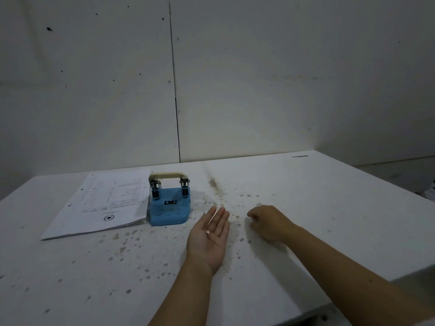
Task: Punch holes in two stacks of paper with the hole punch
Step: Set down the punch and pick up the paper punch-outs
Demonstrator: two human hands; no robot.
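Observation:
A blue hole punch (170, 205) with a cream handle stands on the white table (329, 208). Touching its left side lies a stack of printed paper (103, 203), with two punched holes visible along its left edge. My left hand (209, 236) rests palm up just right of the punch, fingers stretched out, with one tiny round paper dot (208, 232) lying on the palm. My right hand (268, 222) sits further right, knuckles up, fingers curled with the tips down on the table. I cannot tell whether it pinches anything. Only one paper stack shows.
The tabletop is speckled with brownish stains and small paper bits (226, 196) around the punch and both hands. A plain white wall (211, 78) rises behind the table. The table's right edge (400, 182) runs diagonally near my right forearm.

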